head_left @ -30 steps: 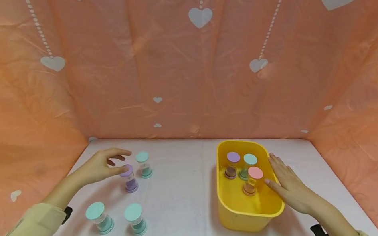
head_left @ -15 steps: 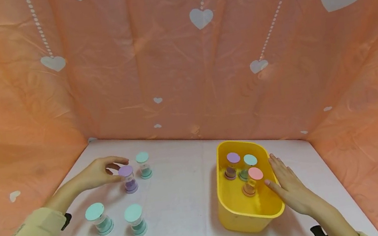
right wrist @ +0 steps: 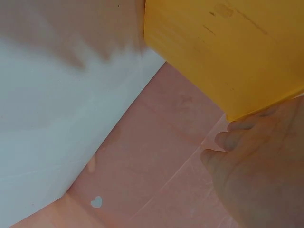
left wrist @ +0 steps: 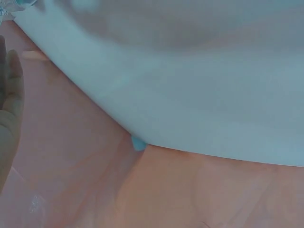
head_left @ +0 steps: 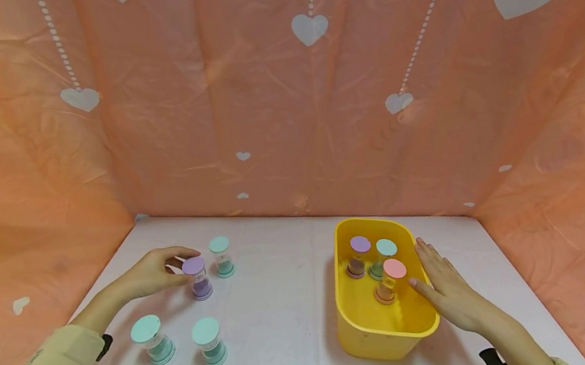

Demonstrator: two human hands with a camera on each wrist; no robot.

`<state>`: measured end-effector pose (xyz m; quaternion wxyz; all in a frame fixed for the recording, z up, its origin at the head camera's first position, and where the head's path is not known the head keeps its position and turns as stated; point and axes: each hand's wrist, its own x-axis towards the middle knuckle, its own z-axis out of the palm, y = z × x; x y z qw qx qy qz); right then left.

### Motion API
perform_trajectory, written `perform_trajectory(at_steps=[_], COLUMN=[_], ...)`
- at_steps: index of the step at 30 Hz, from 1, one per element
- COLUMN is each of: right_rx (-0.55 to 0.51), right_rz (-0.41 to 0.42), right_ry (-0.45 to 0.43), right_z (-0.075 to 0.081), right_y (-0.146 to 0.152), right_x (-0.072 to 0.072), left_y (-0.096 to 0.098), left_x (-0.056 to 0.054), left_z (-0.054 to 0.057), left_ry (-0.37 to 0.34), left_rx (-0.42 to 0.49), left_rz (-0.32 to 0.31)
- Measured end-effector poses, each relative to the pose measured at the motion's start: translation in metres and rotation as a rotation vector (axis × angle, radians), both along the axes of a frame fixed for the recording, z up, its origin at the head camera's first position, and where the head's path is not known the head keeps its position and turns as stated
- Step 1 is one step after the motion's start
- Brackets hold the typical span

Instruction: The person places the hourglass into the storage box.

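In the head view my left hand (head_left: 151, 274) has thumb and fingers about the top of a small purple hourglass (head_left: 201, 282), which stands upright on the table. A teal hourglass (head_left: 222, 261) is just behind it. Nearer to me are two more teal ones, a left one (head_left: 159, 344) and a right one (head_left: 212, 346). My right hand (head_left: 454, 294) rests with straight fingers along the outer right wall of a yellow bin (head_left: 373, 342), the thumb at its rim. Inside the bin stand a purple hourglass (head_left: 356, 264), a light-blue-topped one (head_left: 386, 248) and a pink one (head_left: 394, 268).
The white table (head_left: 282, 308) runs back to an orange-pink cloth wall (head_left: 268, 86) printed with hearts. Similar cloth closes off the left and right sides. The right wrist view shows the bin's outer wall (right wrist: 228, 42) close to the hand.
My left hand has drawn back slightly to the left; its thumb has shifted from over the purple cap to beside it. The right hand and bin stay put.
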<state>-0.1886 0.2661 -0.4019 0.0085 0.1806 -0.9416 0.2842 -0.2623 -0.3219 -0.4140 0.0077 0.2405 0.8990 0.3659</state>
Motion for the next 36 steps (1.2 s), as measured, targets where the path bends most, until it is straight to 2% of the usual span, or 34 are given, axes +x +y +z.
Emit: perform_trajectory(at_steps=[7,12,23,30,36], right_rx=[0.001,0.002,0.001,0.0,-0.002], right_rz=[0.001,-0.003,-0.004,-0.008,-0.003], right_ry=[-0.001,0.004,0.007,-0.005,-0.005], right_z=[0.001,0.001,0.001,0.001,0.001], right_y=[0.0,0.0,0.0,0.0,0.0], right_x=[0.001,0.001,0.001,0.001,0.001], left_y=[0.002,0.003,0.007,0.013,0.024], left_x=[0.001,0.004,0.011,0.013,0.014], left_z=[0.001,0.006,0.025,0.037,0.051], left_ry=[0.003,0.029,0.08,0.131,0.204], left_rx=[0.002,0.0,-0.043,-0.034,-0.016], left_rz=[0.017,0.03,0.08,0.07,0.042])
